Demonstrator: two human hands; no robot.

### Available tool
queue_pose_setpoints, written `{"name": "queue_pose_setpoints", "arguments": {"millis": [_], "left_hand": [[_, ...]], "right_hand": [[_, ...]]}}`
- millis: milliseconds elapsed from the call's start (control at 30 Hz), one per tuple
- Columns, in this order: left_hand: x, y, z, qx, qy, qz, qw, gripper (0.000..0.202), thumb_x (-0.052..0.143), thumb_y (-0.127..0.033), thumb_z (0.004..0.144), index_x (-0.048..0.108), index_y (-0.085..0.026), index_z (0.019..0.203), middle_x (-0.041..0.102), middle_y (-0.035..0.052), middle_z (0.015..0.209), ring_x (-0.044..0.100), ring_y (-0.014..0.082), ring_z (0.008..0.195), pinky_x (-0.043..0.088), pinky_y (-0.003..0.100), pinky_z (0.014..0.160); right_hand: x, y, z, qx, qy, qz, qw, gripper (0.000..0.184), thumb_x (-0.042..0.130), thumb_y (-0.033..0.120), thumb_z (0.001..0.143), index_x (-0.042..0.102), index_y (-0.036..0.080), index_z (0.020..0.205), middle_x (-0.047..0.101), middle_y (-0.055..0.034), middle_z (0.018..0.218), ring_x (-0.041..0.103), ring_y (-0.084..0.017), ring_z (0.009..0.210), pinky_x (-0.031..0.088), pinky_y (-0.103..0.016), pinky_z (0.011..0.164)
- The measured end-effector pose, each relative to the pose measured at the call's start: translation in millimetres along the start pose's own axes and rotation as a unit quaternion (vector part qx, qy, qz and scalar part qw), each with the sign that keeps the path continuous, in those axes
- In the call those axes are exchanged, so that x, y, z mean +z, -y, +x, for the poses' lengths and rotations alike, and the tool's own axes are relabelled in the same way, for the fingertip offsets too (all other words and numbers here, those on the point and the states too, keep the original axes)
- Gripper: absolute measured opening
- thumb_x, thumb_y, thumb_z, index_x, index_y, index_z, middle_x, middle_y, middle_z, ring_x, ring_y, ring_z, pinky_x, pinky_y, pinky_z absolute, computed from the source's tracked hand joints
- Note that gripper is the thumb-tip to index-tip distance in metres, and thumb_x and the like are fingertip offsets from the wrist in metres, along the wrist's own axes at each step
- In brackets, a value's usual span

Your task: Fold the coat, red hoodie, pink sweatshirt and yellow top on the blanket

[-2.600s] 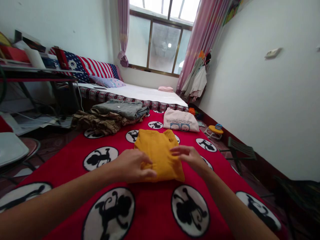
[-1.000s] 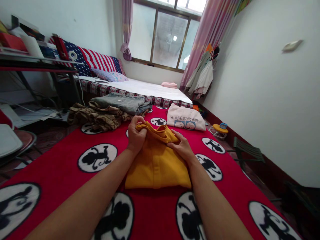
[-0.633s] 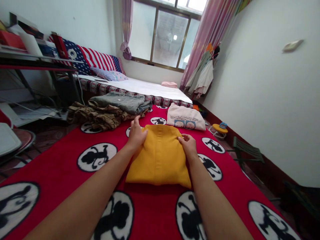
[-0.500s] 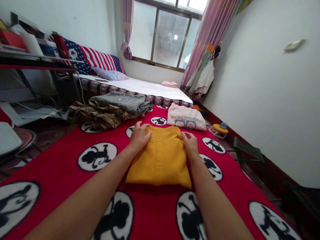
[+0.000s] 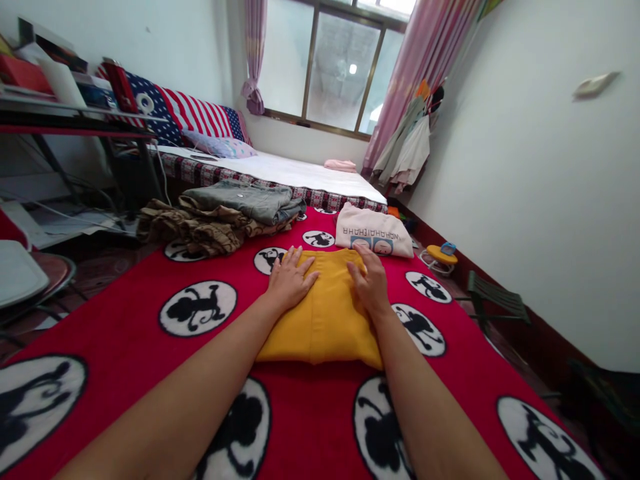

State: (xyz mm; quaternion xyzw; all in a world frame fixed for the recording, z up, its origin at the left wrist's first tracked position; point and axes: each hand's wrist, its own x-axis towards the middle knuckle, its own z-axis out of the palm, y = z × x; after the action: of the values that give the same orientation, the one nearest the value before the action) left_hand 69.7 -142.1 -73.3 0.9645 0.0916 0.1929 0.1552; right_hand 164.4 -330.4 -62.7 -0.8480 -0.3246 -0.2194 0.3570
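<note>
A folded yellow garment (image 5: 320, 327) lies flat on a red blanket (image 5: 130, 347) with black-and-white monkey prints. My left hand (image 5: 293, 280) rests palm down on its upper left part, fingers spread. On its upper right edge lies my right hand (image 5: 370, 277), thumb apart from the fingers and nothing gripped. Just beyond it is a folded pale pink shirt (image 5: 373, 223) with lettering and blue pictures. Grey folded trousers (image 5: 245, 200) lie on a brown patterned cloth (image 5: 200, 233) at the far left of the blanket.
Behind stands a bed (image 5: 295, 167) with a white sheet and a patterned pillow (image 5: 220, 145). To the left is a cluttered desk (image 5: 75, 130) beside a chair (image 5: 20, 273). A yellow stool (image 5: 441, 255) and a green folding stool (image 5: 495, 298) stand at right.
Both hands have moved inward from the garment's upper corners onto its top surface. My left fingers have spread flat, and my right hand has let go of the edge.
</note>
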Motion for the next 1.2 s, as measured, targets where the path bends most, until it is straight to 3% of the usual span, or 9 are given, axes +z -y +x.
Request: {"name": "queue_pose_setpoints", "arguments": {"millis": [133,200,367,500,600,733,867,1033,1200], "left_hand": [[0.4,0,1,-0.026,0.012,-0.006,1.0,0.052,0.04,-0.047,0.096,0.048,-0.025,0.142,0.028,0.0117,0.158,0.019,0.0283,0.148,0.018,0.059,0.115],[0.6,0,0,-0.028,0.013,-0.005,1.0,0.053,0.038,-0.046,0.096,0.047,-0.024,0.143,0.027,0.0117,0.158,0.018,0.0284,0.148,0.019,0.06,0.114],[1.5,1,-1,-0.031,0.02,-0.016,0.999,0.056,0.036,-0.049,0.096,0.044,-0.024,0.145,0.024,0.011,0.159,0.016,0.028,0.149,0.019,0.059,0.115],[-0.8,1,-1,-0.038,0.026,-0.034,0.998,0.055,0.037,-0.047,0.096,0.041,-0.025,0.146,0.022,0.0096,0.16,0.014,0.0278,0.149,0.019,0.059,0.115],[-3.8,3,0,-0.044,0.039,-0.046,0.997,0.052,0.039,-0.045,0.096,0.044,-0.028,0.145,0.025,0.0079,0.159,0.016,0.0279,0.148,0.019,0.061,0.114],[-1.6,15,4,-0.023,0.012,-0.078,0.997,0.047,0.046,-0.042,0.093,0.052,-0.028,0.138,0.038,0.008,0.154,0.027,0.0291,0.144,0.021,0.059,0.114],[5.8,31,7,0.02,-0.067,-0.15,0.986,0.044,0.055,-0.035,0.088,0.062,-0.02,0.129,0.053,0.0109,0.141,0.044,0.0256,0.134,0.03,0.044,0.115],[7.7,36,7,0.021,-0.098,-0.261,0.96,0.037,0.062,-0.033,0.082,0.07,-0.018,0.115,0.054,0.0125,0.139,0.05,0.0263,0.128,0.034,0.042,0.113],[6.7,40,9,-0.049,-0.177,-0.377,0.908,0.021,0.06,-0.026,0.079,0.076,-0.018,0.089,0.069,0.0099,0.114,0.061,0.0236,0.111,0.041,0.042,0.106]], "right_hand": [[9,4,1,0.042,0.211,-0.055,0.975,0.05,0.037,0.038,0.097,0.045,0.022,0.144,0.03,-0.0069,0.157,0.015,-0.029,0.148,0.016,-0.059,0.115],[8,6,-1,0.057,0.211,-0.066,0.974,0.049,0.036,0.038,0.098,0.045,0.023,0.144,0.028,-0.0065,0.158,0.014,-0.029,0.149,0.015,-0.06,0.115],[-7,32,-24,0.014,0.089,-0.084,0.992,0.053,0.036,0.042,0.099,0.041,0.019,0.146,0.03,-0.0129,0.157,0.02,-0.026,0.148,0.013,-0.057,0.116],[-13,56,-45,-0.094,0.23,-0.082,0.965,0.057,0.037,0.047,0.098,0.034,0.024,0.15,0.029,-0.0073,0.158,0.022,-0.023,0.147,0.013,-0.052,0.119],[-20,71,-45,-0.082,0.321,-0.105,0.938,0.058,0.037,0.049,0.098,0.037,0.021,0.149,0.034,-0.0101,0.155,0.027,-0.026,0.145,0.014,-0.053,0.118],[-39,93,-42,-0.079,0.346,-0.108,0.929,0.063,0.047,0.056,0.092,0.049,0.018,0.142,0.041,-0.0157,0.15,0.04,-0.031,0.138,0.027,-0.052,0.114],[-48,106,-64,-0.148,0.362,-0.078,0.917,0.073,0.056,0.065,0.083,0.044,0.028,0.146,0.027,-0.01,0.159,0.024,-0.037,0.145,0.027,-0.059,0.112],[-48,110,-95,-0.186,0.375,-0.106,0.902,0.06,0.056,0.042,0.089,0.042,0.031,0.146,0.031,-0.0061,0.157,0.026,-0.039,0.143,0.029,-0.061,0.111],[-43,117,-100,-0.209,0.354,-0.184,0.893,0.063,0.049,0.014,0.086,0.039,0.023,0.148,0.03,-0.0147,0.157,0.03,-0.041,0.141,0.038,-0.058,0.105]]}}
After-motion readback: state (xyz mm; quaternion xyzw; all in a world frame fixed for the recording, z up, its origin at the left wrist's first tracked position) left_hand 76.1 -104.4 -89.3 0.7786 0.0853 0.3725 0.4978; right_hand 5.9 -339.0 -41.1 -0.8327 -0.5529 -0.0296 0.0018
